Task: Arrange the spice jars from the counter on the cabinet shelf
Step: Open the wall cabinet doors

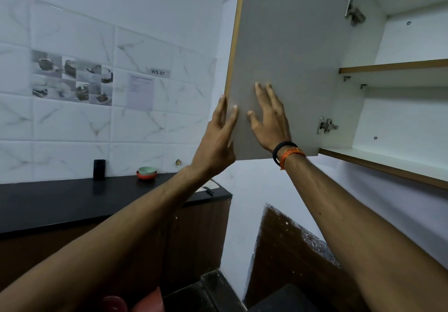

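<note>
The wall cabinet's door [291,45] stands swung open, showing its pale inner face. My left hand [218,137] is at the door's free edge, fingers straight, some of them round the edge. My right hand [269,115] lies flat on the inner face with straight fingers; its wrist wears black and orange bands. Inside the cabinet, the middle shelf [392,66] and the bottom shelf [388,161] are bare where visible. Reddish lids [114,303], blurred, show at the bottom edge below my left arm.
A black counter [72,202] runs along the tiled wall at left. On it stand a dark phone-like object [99,169] and stacked green and orange bowls [146,172]. A small white item with a black clip [209,188] lies near the counter's right end.
</note>
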